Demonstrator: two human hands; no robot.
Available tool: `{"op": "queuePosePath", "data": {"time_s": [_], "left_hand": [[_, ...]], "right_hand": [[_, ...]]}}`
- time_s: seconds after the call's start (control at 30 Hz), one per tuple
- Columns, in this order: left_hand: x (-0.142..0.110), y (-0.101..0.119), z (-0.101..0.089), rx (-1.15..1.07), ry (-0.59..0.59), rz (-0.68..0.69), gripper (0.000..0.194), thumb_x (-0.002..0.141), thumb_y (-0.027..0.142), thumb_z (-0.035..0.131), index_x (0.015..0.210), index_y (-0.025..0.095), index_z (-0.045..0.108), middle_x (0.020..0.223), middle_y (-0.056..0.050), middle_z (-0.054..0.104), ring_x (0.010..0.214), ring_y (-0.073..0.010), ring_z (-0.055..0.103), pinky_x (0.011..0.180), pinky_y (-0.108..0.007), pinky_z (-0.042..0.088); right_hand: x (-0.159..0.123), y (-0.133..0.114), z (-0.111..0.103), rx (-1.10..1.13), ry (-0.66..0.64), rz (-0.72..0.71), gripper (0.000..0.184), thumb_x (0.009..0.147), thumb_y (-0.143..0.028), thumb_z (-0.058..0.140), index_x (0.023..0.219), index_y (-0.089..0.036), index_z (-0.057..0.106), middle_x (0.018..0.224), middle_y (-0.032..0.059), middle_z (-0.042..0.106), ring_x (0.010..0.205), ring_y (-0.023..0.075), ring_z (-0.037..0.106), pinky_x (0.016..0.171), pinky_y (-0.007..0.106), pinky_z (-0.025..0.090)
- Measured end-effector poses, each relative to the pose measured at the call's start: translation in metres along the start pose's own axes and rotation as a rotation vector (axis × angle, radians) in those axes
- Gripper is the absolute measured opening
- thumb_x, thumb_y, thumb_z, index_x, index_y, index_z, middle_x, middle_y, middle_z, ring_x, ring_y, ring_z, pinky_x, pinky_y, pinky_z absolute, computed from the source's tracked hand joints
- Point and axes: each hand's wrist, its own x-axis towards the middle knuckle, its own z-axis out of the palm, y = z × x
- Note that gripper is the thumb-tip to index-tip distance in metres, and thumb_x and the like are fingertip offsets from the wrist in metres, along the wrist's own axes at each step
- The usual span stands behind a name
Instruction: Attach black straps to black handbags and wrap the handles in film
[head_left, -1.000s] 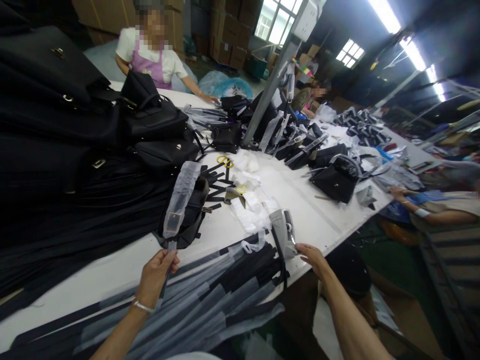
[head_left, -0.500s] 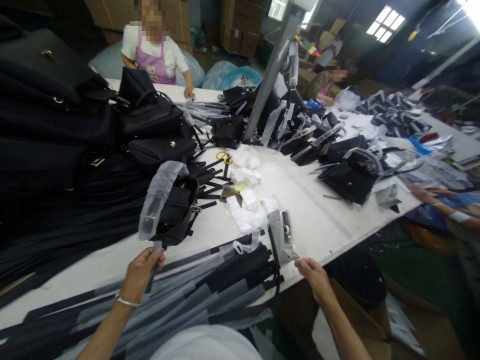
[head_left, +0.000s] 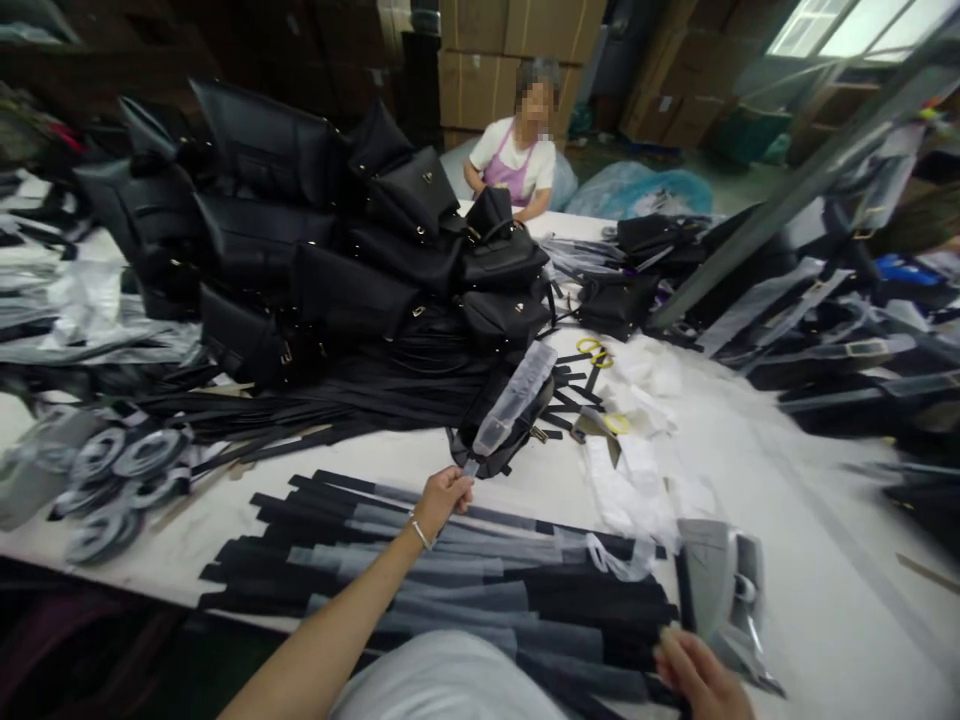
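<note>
My left hand [head_left: 444, 500] pinches the end of a bag strap [head_left: 471, 467] at the near side of a small black handbag [head_left: 491, 400]. Cloudy plastic wrap [head_left: 517, 395] covers the handle that lies across this bag. My right hand [head_left: 701, 675] is closed, thumb against fingers, at the lower right; a small pale bit may be at the fingertips, too blurred to name. Just beyond it stands a grey tape dispenser [head_left: 709, 570]. Between the two hands lie many black straps [head_left: 570, 600], partly wrapped in translucent film.
Black handbags [head_left: 360, 285] are heaped at the back left. Rolls of grey tape [head_left: 124, 470] lie at the left. Yellow-handled scissors [head_left: 595, 352] and white sheets [head_left: 637, 470] are on the table. A slanted metal post [head_left: 757, 240] rises at the right. A co-worker [head_left: 517, 165] sits across the table.
The view has swung left. My right hand has come away from the dispenser's front end to the straps beside it. My left hand keeps its pinch on the strap.
</note>
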Motion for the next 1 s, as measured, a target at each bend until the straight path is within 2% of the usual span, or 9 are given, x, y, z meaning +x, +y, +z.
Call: {"op": "queuePosePath", "data": {"time_s": [0.1,0.17,0.23,0.33,0.43,0.53,0.67,0.8,1.0], "left_hand": [[0.000,-0.005,-0.001,-0.035,-0.044,0.011,0.034,0.066,0.049,0.063,0.063,0.017,0.050,0.051,0.003,0.057,0.038,-0.0073,0.046,0.041,-0.019,0.036],[0.001,-0.007,-0.002,-0.053,-0.068,0.019,0.032,0.067,0.047,0.061,0.064,0.018,0.050,0.052,0.004,0.057,0.039,-0.0070,0.046,0.042,-0.019,0.035],[0.001,-0.008,-0.002,-0.067,-0.089,0.023,0.031,0.068,0.046,0.061,0.065,0.018,0.049,0.052,0.005,0.057,0.039,-0.0072,0.046,0.042,-0.019,0.035],[0.002,-0.009,-0.003,-0.087,-0.108,0.022,0.030,0.070,0.046,0.060,0.065,0.018,0.049,0.051,0.005,0.056,0.040,-0.0078,0.047,0.042,-0.019,0.034],[0.001,-0.009,-0.004,-0.102,-0.112,0.025,0.027,0.072,0.043,0.058,0.064,0.018,0.050,0.051,0.005,0.057,0.041,-0.0083,0.048,0.043,-0.020,0.034],[0.002,-0.009,-0.008,-0.109,-0.111,0.032,0.022,0.072,0.037,0.058,0.063,0.018,0.052,0.052,0.005,0.057,0.042,-0.0083,0.049,0.045,-0.020,0.036],[0.003,-0.009,-0.014,-0.135,-0.153,0.001,0.020,0.072,0.035,0.060,0.064,0.018,0.054,0.053,0.005,0.059,0.043,-0.0082,0.049,0.046,-0.020,0.037],[0.002,-0.008,-0.018,-0.221,-0.265,-0.078,0.030,0.071,0.044,0.063,0.064,0.017,0.053,0.053,0.003,0.060,0.040,-0.0082,0.049,0.044,-0.020,0.037],[-0.001,-0.004,-0.019,-0.373,-0.362,-0.211,0.038,0.067,0.050,0.067,0.069,0.013,0.058,0.054,0.001,0.060,0.038,-0.0067,0.047,0.039,-0.019,0.033]], "right_hand": [[-0.009,-0.096,0.090,-0.013,-0.263,-0.204,0.036,0.070,-0.058,0.060,0.059,-0.024,0.058,0.057,0.0021,0.058,0.059,0.0201,0.057,0.062,0.034,0.047],[-0.010,-0.148,0.146,0.045,-0.420,-0.276,0.035,0.073,-0.055,0.060,0.065,-0.021,0.058,0.060,0.0012,0.060,0.061,0.0174,0.055,0.064,0.031,0.045],[-0.005,-0.177,0.189,0.101,-0.491,-0.280,0.034,0.071,-0.052,0.064,0.067,-0.019,0.057,0.058,0.0004,0.060,0.058,0.0154,0.053,0.060,0.028,0.043],[0.013,-0.184,0.230,0.101,-0.472,-0.222,0.032,0.065,-0.048,0.069,0.064,-0.018,0.057,0.054,-0.0003,0.060,0.053,0.0139,0.053,0.054,0.026,0.042],[0.033,-0.173,0.249,0.047,-0.425,-0.170,0.031,0.060,-0.045,0.072,0.063,-0.018,0.058,0.051,-0.0004,0.059,0.048,0.0135,0.052,0.050,0.026,0.041],[0.044,-0.168,0.256,0.016,-0.416,-0.134,0.033,0.058,-0.047,0.072,0.059,-0.017,0.058,0.050,0.0010,0.059,0.045,0.0133,0.050,0.046,0.027,0.040],[0.047,-0.172,0.254,0.020,-0.484,-0.104,0.035,0.058,-0.048,0.073,0.060,-0.015,0.062,0.055,0.0045,0.062,0.049,0.0147,0.053,0.050,0.028,0.044],[0.049,-0.171,0.247,0.031,-0.579,-0.111,0.033,0.055,-0.045,0.074,0.060,-0.014,0.062,0.058,0.0044,0.062,0.055,0.0159,0.056,0.057,0.030,0.047],[0.051,-0.153,0.255,-0.045,-0.441,-0.147,0.024,0.062,-0.037,0.064,0.051,-0.017,0.057,0.047,-0.0011,0.055,0.051,0.0137,0.051,0.051,0.025,0.040]]}}
